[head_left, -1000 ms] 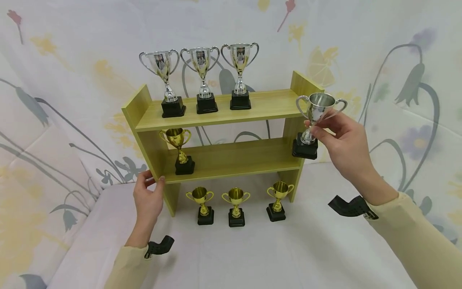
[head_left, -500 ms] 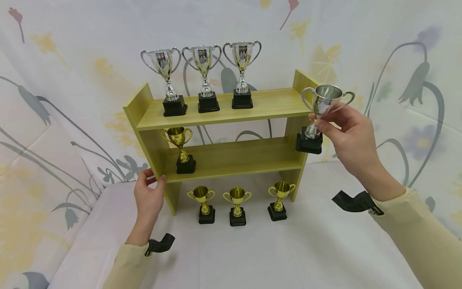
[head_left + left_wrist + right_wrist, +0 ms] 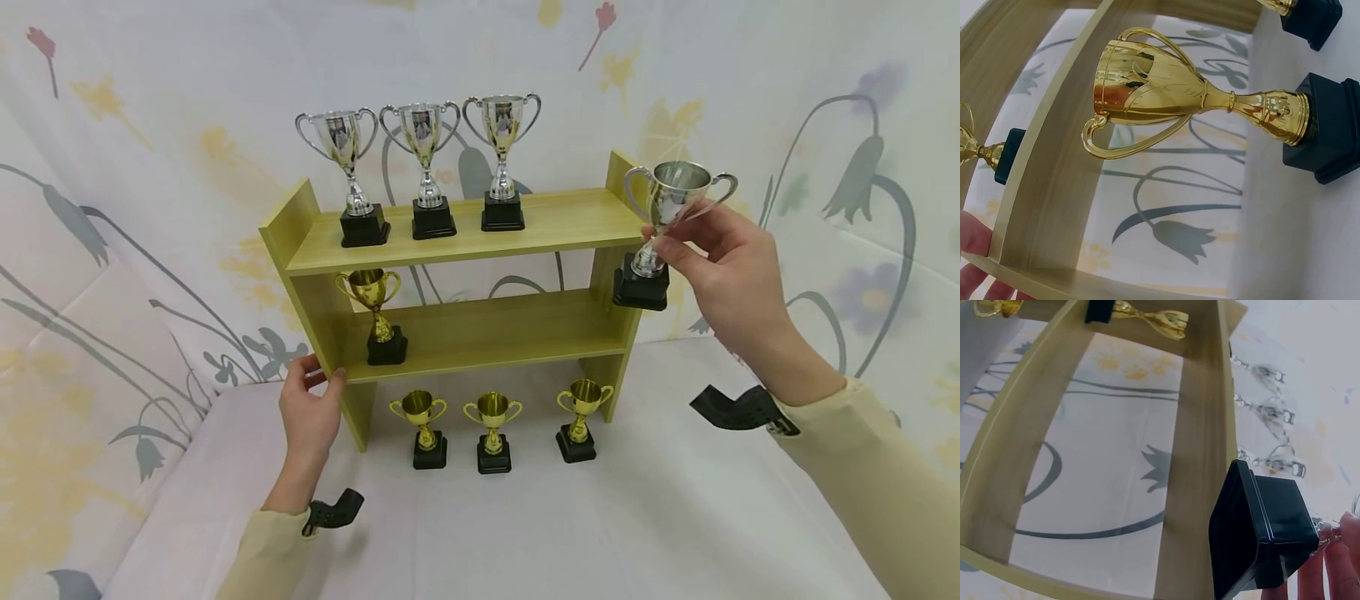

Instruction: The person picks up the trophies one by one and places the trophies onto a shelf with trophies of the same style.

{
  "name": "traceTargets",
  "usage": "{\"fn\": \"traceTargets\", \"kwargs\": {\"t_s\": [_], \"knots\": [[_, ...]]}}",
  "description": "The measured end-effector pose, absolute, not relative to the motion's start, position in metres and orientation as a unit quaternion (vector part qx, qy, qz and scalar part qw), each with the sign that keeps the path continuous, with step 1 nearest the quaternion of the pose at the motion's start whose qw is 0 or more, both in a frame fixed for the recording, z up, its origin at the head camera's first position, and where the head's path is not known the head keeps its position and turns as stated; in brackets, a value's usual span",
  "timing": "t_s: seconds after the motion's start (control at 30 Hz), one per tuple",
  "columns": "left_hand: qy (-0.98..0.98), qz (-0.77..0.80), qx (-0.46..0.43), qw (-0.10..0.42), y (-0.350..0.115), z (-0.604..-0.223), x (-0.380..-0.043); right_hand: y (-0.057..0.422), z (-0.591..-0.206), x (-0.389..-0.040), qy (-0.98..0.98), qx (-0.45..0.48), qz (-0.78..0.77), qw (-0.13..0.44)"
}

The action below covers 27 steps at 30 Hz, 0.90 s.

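My right hand (image 3: 738, 279) pinches a silver trophy cup (image 3: 675, 196) by its stem, at the right end of a wooden shelf unit (image 3: 480, 329). The cup is in the air, leaning a little, and its black base (image 3: 1285, 525) overlaps the shelf's right side in the head view. With thumb in front and fingers behind, my left hand (image 3: 309, 417) grips the unit's left side panel at middle-shelf height. Three silver trophies (image 3: 427, 179) stand in a row on the top board. On the middle board, at the left, is a gold trophy (image 3: 378, 312).
Below the middle board, three smaller-looking gold trophies (image 3: 492, 417) stand on the white cloth (image 3: 480, 533); one also shows large in the left wrist view as a gold cup (image 3: 1154, 87). A flower-patterned cloth (image 3: 810, 50) hangs behind the unit.
My right hand has moved slightly up and to the right with the silver trophy. The left hand keeps its hold on the shelf panel, and the other trophies stay where they were.
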<state>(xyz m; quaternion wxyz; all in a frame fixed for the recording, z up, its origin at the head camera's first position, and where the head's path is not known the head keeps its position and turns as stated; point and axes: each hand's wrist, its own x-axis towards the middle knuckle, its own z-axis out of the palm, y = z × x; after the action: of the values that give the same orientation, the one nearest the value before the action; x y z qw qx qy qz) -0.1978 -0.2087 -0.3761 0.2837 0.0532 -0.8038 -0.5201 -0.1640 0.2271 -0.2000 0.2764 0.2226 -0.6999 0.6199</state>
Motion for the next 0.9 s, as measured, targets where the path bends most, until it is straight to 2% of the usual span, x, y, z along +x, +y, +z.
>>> {"fn": "traceTargets", "kwargs": {"t_s": [0.9], "knots": [[-0.811,-0.515,0.041,0.275,-0.21,-0.374,-0.197,0.226,-0.172,-0.187,-0.645,0.226,0.693,0.229]]}}
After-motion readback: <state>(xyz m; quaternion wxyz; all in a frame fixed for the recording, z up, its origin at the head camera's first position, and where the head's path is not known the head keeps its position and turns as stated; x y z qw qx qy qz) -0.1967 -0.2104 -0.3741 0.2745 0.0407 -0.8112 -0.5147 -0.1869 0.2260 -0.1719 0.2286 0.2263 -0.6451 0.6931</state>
